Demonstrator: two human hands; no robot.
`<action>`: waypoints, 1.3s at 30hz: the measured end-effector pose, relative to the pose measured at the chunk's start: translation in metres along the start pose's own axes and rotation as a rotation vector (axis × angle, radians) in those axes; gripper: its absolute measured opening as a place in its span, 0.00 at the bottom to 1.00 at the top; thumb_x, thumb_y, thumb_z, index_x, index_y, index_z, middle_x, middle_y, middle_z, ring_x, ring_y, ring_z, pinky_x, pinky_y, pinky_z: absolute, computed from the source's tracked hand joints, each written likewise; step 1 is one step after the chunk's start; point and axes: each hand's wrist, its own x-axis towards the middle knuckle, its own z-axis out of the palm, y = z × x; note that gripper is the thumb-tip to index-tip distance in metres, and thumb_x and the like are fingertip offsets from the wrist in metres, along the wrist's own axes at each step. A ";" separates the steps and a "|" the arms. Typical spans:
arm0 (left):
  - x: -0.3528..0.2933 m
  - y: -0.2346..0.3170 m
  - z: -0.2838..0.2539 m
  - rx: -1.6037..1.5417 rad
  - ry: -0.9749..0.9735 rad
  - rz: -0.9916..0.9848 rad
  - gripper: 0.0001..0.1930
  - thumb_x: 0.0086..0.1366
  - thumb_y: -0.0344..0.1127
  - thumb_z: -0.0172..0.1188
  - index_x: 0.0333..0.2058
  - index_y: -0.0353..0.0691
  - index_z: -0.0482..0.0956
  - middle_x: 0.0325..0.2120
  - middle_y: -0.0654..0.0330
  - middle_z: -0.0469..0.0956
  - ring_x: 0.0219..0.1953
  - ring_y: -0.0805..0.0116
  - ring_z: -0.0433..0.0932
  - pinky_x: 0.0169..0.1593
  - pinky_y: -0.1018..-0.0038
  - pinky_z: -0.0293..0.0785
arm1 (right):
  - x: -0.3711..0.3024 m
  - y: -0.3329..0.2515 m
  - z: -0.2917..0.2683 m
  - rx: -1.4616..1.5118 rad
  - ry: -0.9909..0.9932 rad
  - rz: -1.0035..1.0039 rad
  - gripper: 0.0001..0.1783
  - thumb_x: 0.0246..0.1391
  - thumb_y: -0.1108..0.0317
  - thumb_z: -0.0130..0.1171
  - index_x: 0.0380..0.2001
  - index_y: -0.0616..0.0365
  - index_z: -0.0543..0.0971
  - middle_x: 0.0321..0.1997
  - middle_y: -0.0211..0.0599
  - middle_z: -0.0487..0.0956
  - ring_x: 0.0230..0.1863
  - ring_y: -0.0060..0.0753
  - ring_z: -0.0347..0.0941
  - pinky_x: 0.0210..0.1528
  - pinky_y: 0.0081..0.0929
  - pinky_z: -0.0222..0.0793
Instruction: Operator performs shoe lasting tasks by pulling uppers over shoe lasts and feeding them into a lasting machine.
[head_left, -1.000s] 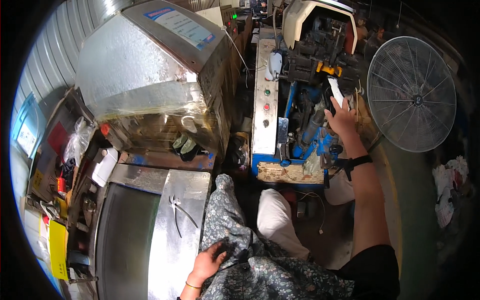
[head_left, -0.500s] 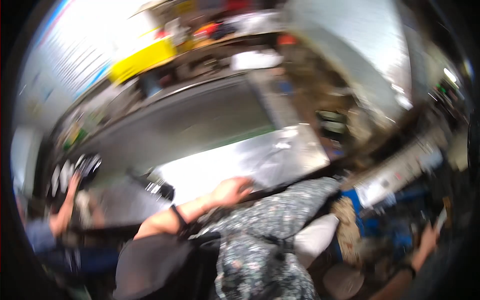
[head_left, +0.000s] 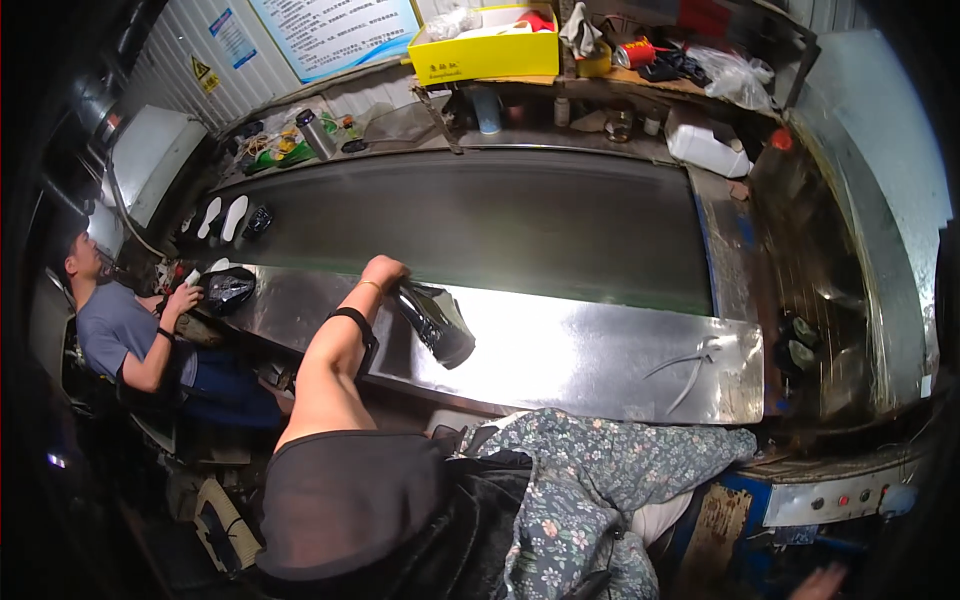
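Observation:
My left hand [head_left: 384, 271] reaches out over the far edge of the metal worktop [head_left: 560, 340]. Its fingers are closed on the upper end of a glossy black shoe [head_left: 438, 322], which slants down toward me over the worktop. At the lower right edge of the picture shows my right hand [head_left: 822, 582], blurred and partly cut off; whether it holds anything cannot be made out. A thin pale cord [head_left: 685, 365] lies on the worktop's right part.
Beyond the worktop runs a dark conveyor belt [head_left: 500, 220] carrying white insoles [head_left: 235, 217] at its left. A co-worker [head_left: 130, 325] sits at left beside another black shoe [head_left: 230, 288]. A yellow box [head_left: 485, 45] stands on the back shelf. A button panel [head_left: 825, 503] is at lower right.
My left hand has gone from the worktop's near edge to its far side and now grips the black shoe. My right hand has moved lower; the thin pale object in it is no longer visible.

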 end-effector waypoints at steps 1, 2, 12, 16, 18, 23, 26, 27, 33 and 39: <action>-0.007 0.025 0.005 -0.023 -0.040 0.106 0.19 0.45 0.42 0.70 0.31 0.33 0.83 0.30 0.51 0.83 0.33 0.60 0.83 0.38 0.65 0.79 | -0.015 -0.023 0.041 0.246 -0.016 -0.009 0.25 0.60 0.54 0.51 0.53 0.61 0.75 0.57 0.56 0.74 0.55 0.56 0.70 0.59 0.45 0.63; -0.031 0.070 0.007 -0.041 -0.072 0.216 0.23 0.44 0.43 0.72 0.36 0.32 0.82 0.32 0.52 0.83 0.32 0.64 0.83 0.36 0.67 0.79 | -0.032 -0.051 0.085 0.502 -0.031 -0.013 0.19 0.60 0.68 0.55 0.50 0.72 0.75 0.56 0.58 0.75 0.60 0.52 0.68 0.65 0.39 0.60; -0.324 0.231 0.021 -0.070 -0.158 2.842 0.14 0.64 0.36 0.50 0.45 0.37 0.76 0.51 0.50 0.76 0.55 0.59 0.75 0.60 0.66 0.70 | 0.081 -0.400 -0.129 1.970 -0.682 0.073 0.32 0.66 0.59 0.48 0.69 0.58 0.56 0.63 0.40 0.68 0.50 0.27 0.73 0.49 0.23 0.70; -0.362 0.269 0.071 -0.504 -0.530 2.706 0.15 0.65 0.38 0.51 0.46 0.36 0.76 0.50 0.49 0.76 0.53 0.60 0.76 0.58 0.68 0.71 | 0.067 -0.377 -0.093 1.842 -0.169 0.222 0.17 0.69 0.59 0.47 0.48 0.60 0.77 0.38 0.24 0.78 0.39 0.14 0.70 0.43 0.17 0.67; -0.376 0.288 0.124 -0.659 -0.662 1.977 0.19 0.68 0.43 0.50 0.47 0.33 0.76 0.46 0.49 0.78 0.49 0.58 0.77 0.54 0.70 0.73 | 0.033 -0.376 -0.080 1.886 -0.055 0.309 0.14 0.67 0.63 0.49 0.46 0.60 0.78 0.35 0.24 0.79 0.35 0.17 0.70 0.39 0.17 0.68; -0.433 0.300 0.233 -0.658 -1.847 0.363 0.21 0.71 0.48 0.51 0.41 0.33 0.78 0.36 0.57 0.80 0.39 0.69 0.77 0.48 0.74 0.72 | -0.028 -0.365 -0.109 1.090 0.175 -0.104 0.15 0.50 0.68 0.66 0.40 0.63 0.78 0.45 0.50 0.81 0.48 0.49 0.78 0.46 0.36 0.76; -0.454 0.276 0.243 -0.853 -1.828 0.279 0.20 0.72 0.47 0.50 0.36 0.34 0.79 0.32 0.58 0.80 0.37 0.69 0.78 0.45 0.75 0.73 | -0.047 -0.348 -0.106 1.099 0.144 -0.107 0.16 0.48 0.69 0.67 0.40 0.63 0.78 0.45 0.48 0.81 0.48 0.48 0.78 0.47 0.36 0.76; -0.458 0.275 0.243 -0.762 -1.778 0.359 0.17 0.72 0.43 0.49 0.34 0.36 0.80 0.31 0.59 0.80 0.35 0.70 0.77 0.42 0.76 0.73 | -0.050 -0.344 -0.107 1.098 0.152 -0.123 0.17 0.48 0.69 0.68 0.40 0.64 0.78 0.45 0.48 0.81 0.48 0.47 0.78 0.47 0.36 0.76; -0.477 0.283 0.245 -0.664 -1.761 0.414 0.16 0.72 0.41 0.49 0.32 0.38 0.80 0.29 0.62 0.80 0.31 0.75 0.75 0.37 0.79 0.71 | -0.055 -0.335 -0.090 1.132 0.159 -0.039 0.15 0.48 0.73 0.67 0.40 0.63 0.79 0.45 0.48 0.81 0.46 0.48 0.79 0.46 0.34 0.76; -0.467 0.246 0.228 -0.611 -0.958 1.816 0.41 0.54 0.44 0.68 0.62 0.33 0.60 0.62 0.41 0.59 0.67 0.39 0.52 0.68 0.53 0.49 | -0.095 -0.347 -0.034 1.868 -0.107 0.380 0.27 0.62 0.69 0.55 0.63 0.60 0.64 0.61 0.41 0.72 0.57 0.29 0.70 0.58 0.27 0.65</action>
